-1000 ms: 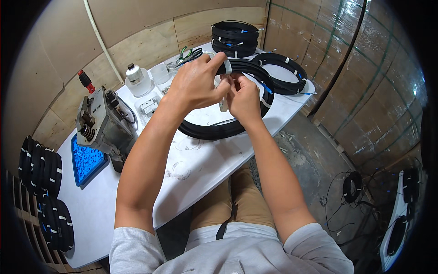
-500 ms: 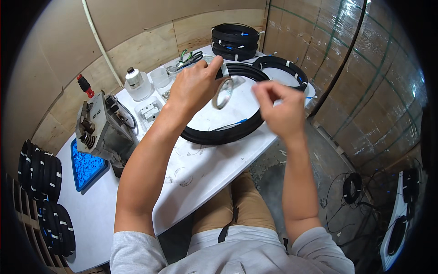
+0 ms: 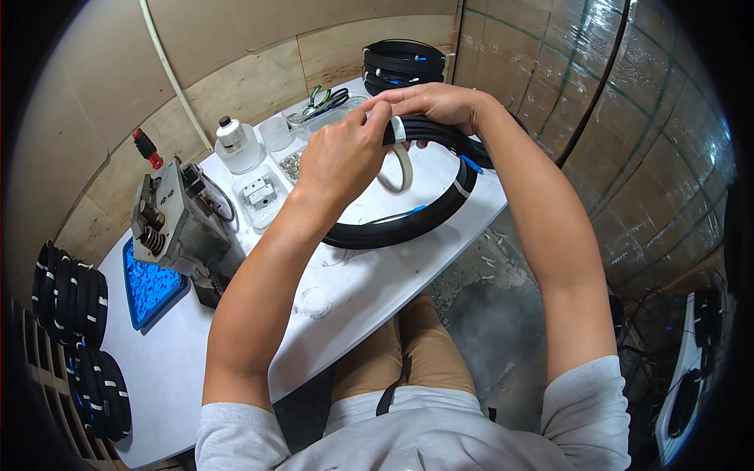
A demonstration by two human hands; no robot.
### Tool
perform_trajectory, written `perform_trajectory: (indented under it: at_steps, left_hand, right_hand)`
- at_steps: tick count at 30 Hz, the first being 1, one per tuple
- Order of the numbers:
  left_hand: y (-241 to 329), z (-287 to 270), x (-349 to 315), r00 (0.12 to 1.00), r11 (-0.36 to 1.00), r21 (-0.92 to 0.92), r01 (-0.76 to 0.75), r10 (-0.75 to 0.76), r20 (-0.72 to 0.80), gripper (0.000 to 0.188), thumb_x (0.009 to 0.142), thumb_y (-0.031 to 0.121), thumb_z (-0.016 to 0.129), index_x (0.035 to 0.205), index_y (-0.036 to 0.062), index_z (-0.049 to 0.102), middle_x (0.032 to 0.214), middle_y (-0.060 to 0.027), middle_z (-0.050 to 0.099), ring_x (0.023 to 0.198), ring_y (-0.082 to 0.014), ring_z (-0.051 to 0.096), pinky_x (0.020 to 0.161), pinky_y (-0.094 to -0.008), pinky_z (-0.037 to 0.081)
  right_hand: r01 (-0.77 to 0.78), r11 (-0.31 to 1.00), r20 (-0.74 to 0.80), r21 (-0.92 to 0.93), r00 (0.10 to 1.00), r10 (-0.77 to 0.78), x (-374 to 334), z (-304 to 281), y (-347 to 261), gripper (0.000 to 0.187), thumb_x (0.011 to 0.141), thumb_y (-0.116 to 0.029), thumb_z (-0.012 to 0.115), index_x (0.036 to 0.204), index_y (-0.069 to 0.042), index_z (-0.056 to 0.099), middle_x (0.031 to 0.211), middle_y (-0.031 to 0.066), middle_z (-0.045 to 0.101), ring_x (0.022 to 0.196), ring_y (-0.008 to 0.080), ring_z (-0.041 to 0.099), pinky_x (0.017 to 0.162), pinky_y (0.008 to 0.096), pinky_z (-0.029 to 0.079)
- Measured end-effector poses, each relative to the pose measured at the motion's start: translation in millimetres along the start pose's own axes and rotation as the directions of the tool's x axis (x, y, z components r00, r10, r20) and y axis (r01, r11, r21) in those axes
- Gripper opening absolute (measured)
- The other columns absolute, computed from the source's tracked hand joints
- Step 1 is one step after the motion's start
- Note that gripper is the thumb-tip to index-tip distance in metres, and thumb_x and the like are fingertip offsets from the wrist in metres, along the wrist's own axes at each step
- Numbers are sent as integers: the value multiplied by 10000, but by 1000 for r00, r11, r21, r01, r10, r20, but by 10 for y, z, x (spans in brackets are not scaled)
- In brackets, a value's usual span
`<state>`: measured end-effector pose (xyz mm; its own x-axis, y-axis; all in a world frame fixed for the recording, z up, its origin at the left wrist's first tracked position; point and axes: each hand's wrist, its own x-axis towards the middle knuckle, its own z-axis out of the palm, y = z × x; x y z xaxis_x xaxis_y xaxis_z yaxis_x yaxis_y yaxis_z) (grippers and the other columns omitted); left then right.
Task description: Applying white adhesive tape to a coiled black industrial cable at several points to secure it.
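Observation:
A thick coil of black cable (image 3: pixel 400 235) lies on the white table, its far side lifted in my hands. My left hand (image 3: pixel 345 153) is closed around the coil's far left part, thumb on top. Beside its thumb, a white tape band (image 3: pixel 398 128) wraps the cable. My right hand (image 3: pixel 440 106) reaches over the far side, fingers stretched toward the left hand, with fingertips showing below the cable. A pale ring, like a roll of tape (image 3: pixel 402 174), hangs beneath the band; what holds it is hidden. Blue-tipped cable ends (image 3: pixel 471 164) show on the coil.
Black coils (image 3: pixel 402 61) are stacked at the far edge, more (image 3: pixel 71 290) at the left. A metal bench device (image 3: pixel 188 228) stands beside a tray of blue pieces (image 3: pixel 135 314). Behind are a bottle (image 3: pixel 230 135), clear containers (image 3: pixel 259 196) and scissors (image 3: pixel 334 100). Wrapped boxes (image 3: pixel 550 63) line the right.
My right hand has moved up and left from above the coil's right side to its far side. The white band now shows on the cable, and the pale ring has shifted slightly right.

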<state>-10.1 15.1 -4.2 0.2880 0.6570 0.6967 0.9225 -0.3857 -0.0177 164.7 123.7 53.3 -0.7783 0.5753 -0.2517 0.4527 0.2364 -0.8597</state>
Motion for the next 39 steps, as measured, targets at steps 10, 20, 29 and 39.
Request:
perform_trajectory:
  at_steps: [10,20,29,39]
  left_hand:
    - [-25,71,24,996,995,-48,92,-91,19,285,878,180,682,1010,56,463,867,-180,675,754,-420,671,628,-509,536]
    - [-33,80,68,994,991,-88,105,-104,27,264,897,175,663,1031,30,487,866,-212,679,777,-435,667,653,-521,530]
    - [-101,82,57,995,991,-96,96,-96,6,275,878,159,681,1028,32,488,859,-226,679,810,-440,664,673,-522,524]
    - [10,16,32,991,988,-82,128,-125,39,314,865,176,701,1045,37,484,881,-210,682,811,-444,661,682,-523,525]
  right_hand:
    - [372,922,-424,105,856,-297,12,-1,-97,261,892,-93,737,1111,-97,595,897,9,643,779,79,604,749,227,526]
    - [683,693,-515,-231,518,-683,-437,382,-134,203,910,-83,707,1039,-46,555,938,-8,593,867,65,582,791,229,494]
    - [717,680,-645,-150,450,-617,-781,1552,855,378,825,-93,767,1110,3,538,1008,90,606,973,163,642,936,323,505]
    - [481,848,-772,-223,444,-455,-658,1778,758,226,877,-155,787,936,3,637,916,65,704,893,122,673,859,278,528]
